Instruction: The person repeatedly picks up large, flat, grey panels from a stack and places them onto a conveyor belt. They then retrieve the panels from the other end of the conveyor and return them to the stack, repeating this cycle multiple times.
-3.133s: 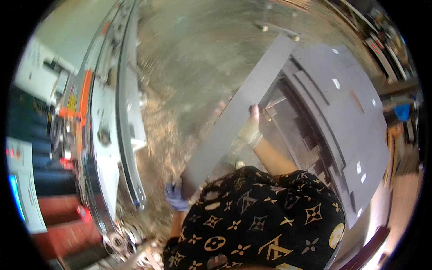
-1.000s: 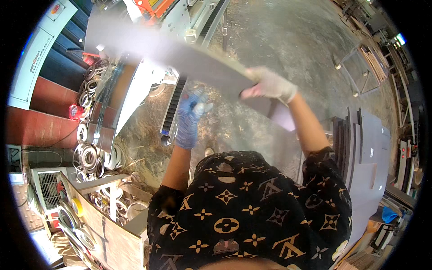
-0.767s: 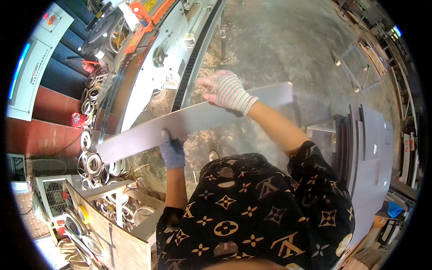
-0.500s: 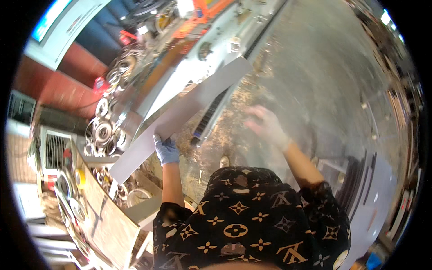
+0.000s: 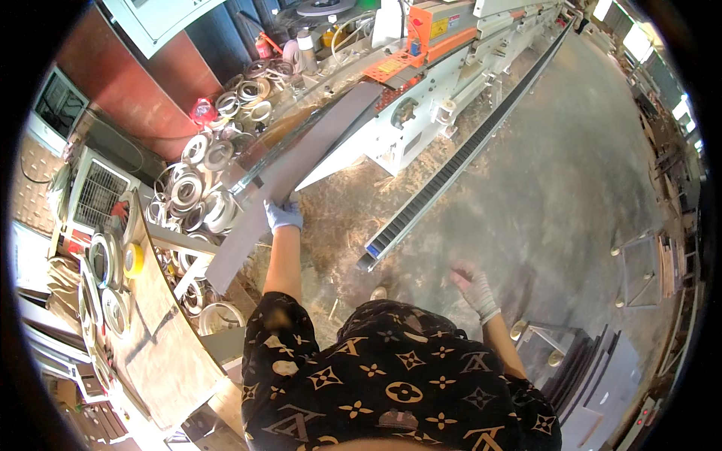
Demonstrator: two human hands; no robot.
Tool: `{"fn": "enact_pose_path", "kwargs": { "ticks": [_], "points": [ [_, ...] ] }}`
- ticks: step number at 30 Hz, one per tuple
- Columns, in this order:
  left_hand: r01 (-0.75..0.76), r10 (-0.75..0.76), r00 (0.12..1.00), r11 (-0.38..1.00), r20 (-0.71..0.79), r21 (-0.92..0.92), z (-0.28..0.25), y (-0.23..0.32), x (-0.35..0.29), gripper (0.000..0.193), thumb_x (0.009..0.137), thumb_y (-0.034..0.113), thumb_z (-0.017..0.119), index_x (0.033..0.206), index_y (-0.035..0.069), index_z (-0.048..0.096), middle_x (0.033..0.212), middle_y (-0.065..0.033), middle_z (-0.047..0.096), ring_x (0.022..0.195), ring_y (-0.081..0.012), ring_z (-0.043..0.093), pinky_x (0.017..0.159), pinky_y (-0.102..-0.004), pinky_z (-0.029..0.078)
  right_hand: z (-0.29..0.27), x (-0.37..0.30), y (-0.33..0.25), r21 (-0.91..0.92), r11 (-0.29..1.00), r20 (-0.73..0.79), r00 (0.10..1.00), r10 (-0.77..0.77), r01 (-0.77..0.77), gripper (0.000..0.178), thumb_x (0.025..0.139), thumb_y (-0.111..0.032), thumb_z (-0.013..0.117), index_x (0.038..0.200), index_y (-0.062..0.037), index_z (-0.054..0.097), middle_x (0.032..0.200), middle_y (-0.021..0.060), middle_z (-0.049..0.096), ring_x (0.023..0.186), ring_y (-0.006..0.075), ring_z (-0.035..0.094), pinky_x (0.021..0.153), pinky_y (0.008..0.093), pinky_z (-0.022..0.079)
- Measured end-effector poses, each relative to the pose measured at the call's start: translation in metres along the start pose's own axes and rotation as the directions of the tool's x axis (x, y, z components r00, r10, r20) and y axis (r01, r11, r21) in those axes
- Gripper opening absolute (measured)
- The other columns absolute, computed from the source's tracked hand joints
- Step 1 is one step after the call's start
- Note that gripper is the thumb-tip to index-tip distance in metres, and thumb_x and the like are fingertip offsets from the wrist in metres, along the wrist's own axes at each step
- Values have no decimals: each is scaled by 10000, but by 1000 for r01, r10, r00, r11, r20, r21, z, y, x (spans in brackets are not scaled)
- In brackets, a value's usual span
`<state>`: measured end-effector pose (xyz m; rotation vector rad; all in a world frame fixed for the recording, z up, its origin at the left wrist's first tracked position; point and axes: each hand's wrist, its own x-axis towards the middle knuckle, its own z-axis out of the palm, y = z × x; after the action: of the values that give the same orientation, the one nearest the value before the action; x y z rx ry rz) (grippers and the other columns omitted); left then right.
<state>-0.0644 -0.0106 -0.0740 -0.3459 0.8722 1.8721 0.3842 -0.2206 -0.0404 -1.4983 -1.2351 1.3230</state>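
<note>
Gripping the long grey panel point(image 5: 289, 177) w/ the left hand point(image 5: 283, 216) (blue glove), fingers closed on its near edge approx. mid-length. Panel runs diagonally, low end by the wooden bench point(image 5: 162, 342) at left, far end up against the white edge-banding machine point(image 5: 421, 105). Right hand point(image 5: 474, 284), in a pale knit glove, hangs free over the concrete floor point(image 5: 571, 188), fingers loosely spread, holding nothing. Labels: an orange housing point(image 5: 432, 30) on top of the machine carries a small yellow rectangular sticker w/ a white one beside it; below it, an orange plate. Rolls of edge tape point(image 5: 197, 184) are piled left of the panel; a yellow roll point(image 5: 133, 258) sits on the bench. Grey boards point(image 5: 602, 391) stacked at lower right. Black track point(image 5: 459, 154) runs along the machine.
</note>
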Motion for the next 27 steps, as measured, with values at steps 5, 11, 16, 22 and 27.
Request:
{"fn": "enact_pose_path", "kwargs": {
  "ticks": [5,11,16,22,27],
  "points": [
    [19,-260,895,834,362,552,12,20,-32,362,922,326,491,1187,81,520,1122,-105,607,939,-205,610,752,-365,532,32,23,-42,-97,994,69,996,-47,54,267,856,-66,578,1121,-33,591,1060,66,610,968,179,584,877,296,462],
    [-642,319,340,-609,885,466,-29,106,-64,540,720,288,712,1199,107,541,1240,-136,521,1162,-323,468,1017,-399,336,104,94,-135,-469,824,289,937,-195,317,416,884,-315,544,1196,-41,554,1198,104,577,1095,247,557,956,359,424],
    [-258,373,458,-813,807,522,-81,173,-44,661,598,352,778,1203,185,569,1386,-125,396,1281,-384,316,1072,-479,259,212,198,-189,-762,457,447,883,-143,459,724,834,-463,553,1377,-40,331,1386,151,403,1309,260,349,1092,389,257],
    [-605,387,379,-584,840,542,-79,180,16,602,578,226,806,1147,160,622,1373,-171,410,1259,-387,345,1051,-460,313,312,300,-159,-862,353,293,926,-238,364,904,772,-597,542,1399,-12,255,1412,266,257,1330,392,226,1084,507,142],
    [-568,408,403,-590,819,574,-65,164,31,564,567,212,821,1104,168,653,1373,-102,439,1283,-388,319,1069,-448,300,319,311,-158,-863,396,212,937,-279,314,919,742,-594,580,1397,-30,269,1420,271,223,1332,390,205,1071,508,155]
  ]
}}
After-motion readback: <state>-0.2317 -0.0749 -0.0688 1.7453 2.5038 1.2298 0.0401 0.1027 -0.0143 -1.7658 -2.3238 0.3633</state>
